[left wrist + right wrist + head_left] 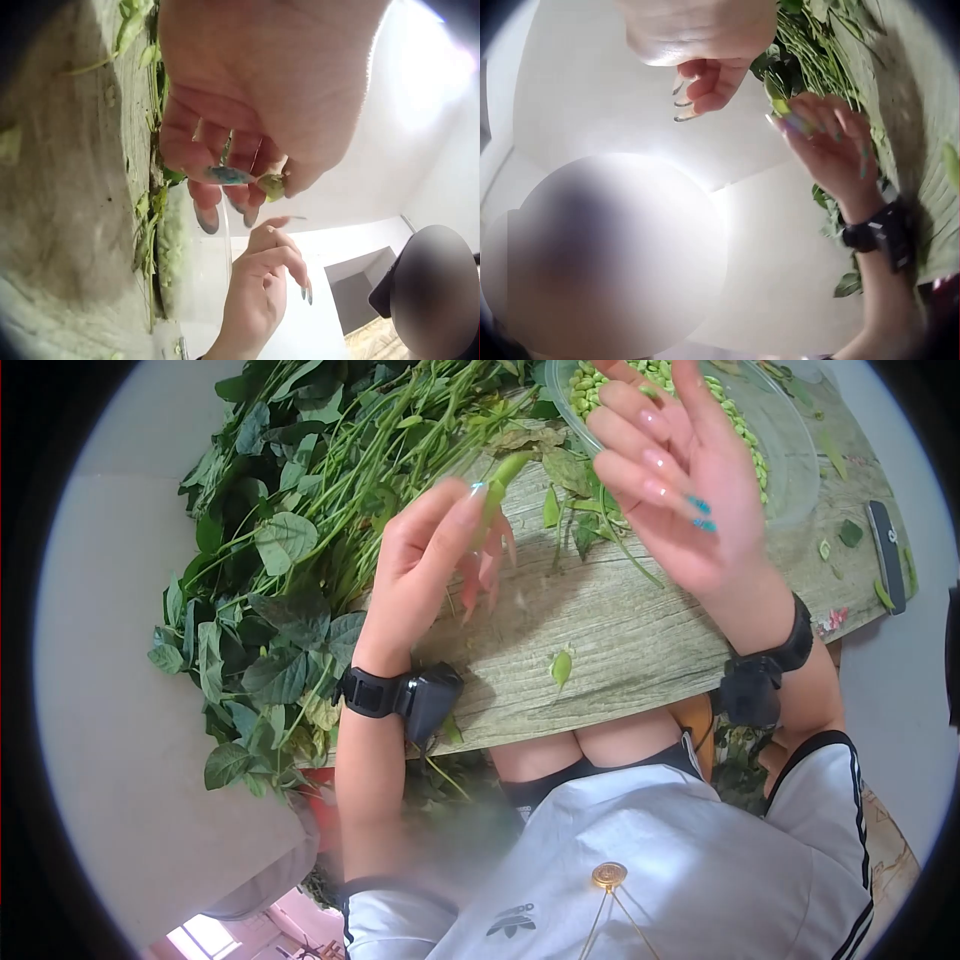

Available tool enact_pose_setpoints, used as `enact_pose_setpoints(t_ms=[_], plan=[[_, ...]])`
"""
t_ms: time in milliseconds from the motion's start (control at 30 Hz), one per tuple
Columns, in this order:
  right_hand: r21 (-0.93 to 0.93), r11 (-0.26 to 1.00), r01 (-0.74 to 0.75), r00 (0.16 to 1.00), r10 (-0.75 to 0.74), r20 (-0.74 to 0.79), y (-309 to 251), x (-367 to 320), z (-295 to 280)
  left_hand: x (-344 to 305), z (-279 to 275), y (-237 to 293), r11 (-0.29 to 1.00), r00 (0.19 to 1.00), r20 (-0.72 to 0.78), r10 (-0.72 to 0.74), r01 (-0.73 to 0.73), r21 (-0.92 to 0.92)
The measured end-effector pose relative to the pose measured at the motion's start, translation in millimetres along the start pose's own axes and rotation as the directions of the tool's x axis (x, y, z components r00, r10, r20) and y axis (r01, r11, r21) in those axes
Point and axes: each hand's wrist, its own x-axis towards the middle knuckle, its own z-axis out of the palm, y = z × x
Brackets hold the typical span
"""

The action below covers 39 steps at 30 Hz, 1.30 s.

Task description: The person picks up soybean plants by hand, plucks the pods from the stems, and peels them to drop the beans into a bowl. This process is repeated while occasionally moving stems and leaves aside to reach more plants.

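My left hand [425, 550] pinches a green soybean pod [510, 468] between thumb and fingers above the wooden-topped table [620, 650]. Seen from the right wrist, the pod [777, 96] sticks out past the thumb. In the left wrist view, a green end [271, 186] shows between the fingertips. My right hand [690, 490] is raised in front of a clear plastic bowl [795, 480] of shelled green beans [745, 435]. Its fingers are loosely bent, and in both wrist views nothing shows between them.
Leafy bean stalks [330, 510] are heaped along the table's left and far side. A loose pod [561, 668] lies near the front edge. At the right edge lies a long dark grey flat object [886, 555], with scraps of leaf and pod around it.
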Motion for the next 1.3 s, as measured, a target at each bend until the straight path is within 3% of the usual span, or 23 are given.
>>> enact_pose_setpoints(t_ms=[67,200,267,300,367,400,433,467,500,533,567,600,667,700,800,933,1000,1033,1100,1133,1200,1233,1300], plan=[[0.129,0.991,-0.041,0.98,0.065,-0.186,-6,-1,12,0,0,-2,1.0,1.0,-0.014,-0.001,0.001,-0.008],[0.125,0.991,0.038,0.993,-0.023,-0.114,-4,3,-1,1,3,-2,1.0,1.0,0.0,0.0,0.0,-0.004],[0.159,0.979,0.128,0.961,-0.082,-0.265,-6,4,9,0,2,-3,1.0,0.999,0.044,-0.022,0.022,0.003],[0.16,0.979,0.129,0.96,-0.083,-0.266,-7,4,5,0,3,-1,1.0,0.999,0.045,-0.024,0.024,0.004],[0.086,0.989,0.12,0.991,-0.114,-0.069,-10,6,-9,0,5,3,0.999,0.998,0.047,-0.049,0.049,0.0],[0.085,0.989,0.121,0.991,-0.115,-0.07,-11,7,-10,-1,5,3,0.999,0.998,0.048,-0.049,0.049,0.0],[0.034,0.998,0.06,0.981,-0.065,0.182,-11,7,-10,-1,6,3,0.999,0.997,0.061,-0.041,0.042,-0.004],[-0.031,0.999,0.012,0.908,0.002,0.419,-12,6,-10,-1,6,2,0.999,0.997,0.073,-0.033,0.034,-0.009],[-0.033,0.999,0.013,0.908,0.002,0.419,-6,4,-9,-2,7,2,0.999,0.997,0.074,-0.032,0.033,-0.011],[-0.567,0.679,0.466,0.865,-0.215,0.453,7,0,-7,-2,6,1,1.0,0.996,0.09,0.001,0.001,-0.029],[-0.785,-0.043,0.618,0.733,-0.33,0.595,16,-4,-6,-2,5,0,0.998,0.994,0.103,0.035,-0.031,-0.047],[-0.783,-0.044,0.62,0.731,-0.329,0.598,21,-7,-6,-2,2,-4,0.998,0.994,0.102,0.038,-0.034,-0.046],[-0.643,-0.29,0.709,0.631,-0.148,0.762,28,-11,-7,-1,-6,-15,0.988,0.993,0.062,0.098,-0.09,-0.127],[-0.601,-0.38,0.703,0.588,-0.165,0.792,32,-8,-11,-1,-10,-17,0.982,0.995,0.063,0.079,-0.067,-0.179],[-0.598,-0.455,0.66,0.58,-0.197,0.79,32,-4,-14,-1,-13,-17,0.956,0.991,0.047,0.125,-0.108,-0.274],[-0.638,-0.435,0.635,0.634,-0.178,0.752,35,-6,-18,1,-11,-12,0.969,0.988,0.094,0.122,-0.098,-0.226],[-0.835,-0.249,0.491,0.823,-0.183,0.538,35,-12,-12,1,-10,-13,0.973,0.99,0.085,0.115,-0.095,-0.21],[-0.834,-0.248,0.493,0.822,-0.181,0.54,36,-11,-12,1,-11,-13,0.977,0.991,0.076,0.108,-0.091,-0.193],[-0.905,-0.061,0.422,0.874,-0.239,0.423,41,-12,-17,0,-13,-12,0.973,0.993,0.073,0.091,-0.073,-0.221],[-0.905,-0.064,0.421,0.874,-0.239,0.423,42,-11,-20,1,-13,-12,0.967,0.994,0.075,0.075,-0.054,-0.251],[-0.907,0.209,0.367,0.917,-0.248,0.314,44,-9,-25,3,-12,-11,0.968,0.994,0.092,0.055,-0.03,-0.251],[-0.907,0.207,0.367,0.916,-0.249,0.314,44,-9,-23,3,-12,-10,0.969,0.994,0.105,0.033,-0.007,-0.247],[-0.88,0.414,0.234,0.968,-0.184,0.171,43,-10,-19,3,-7,-5,0.967,0.996,0.094,-0.013,0.036,-0.252]])
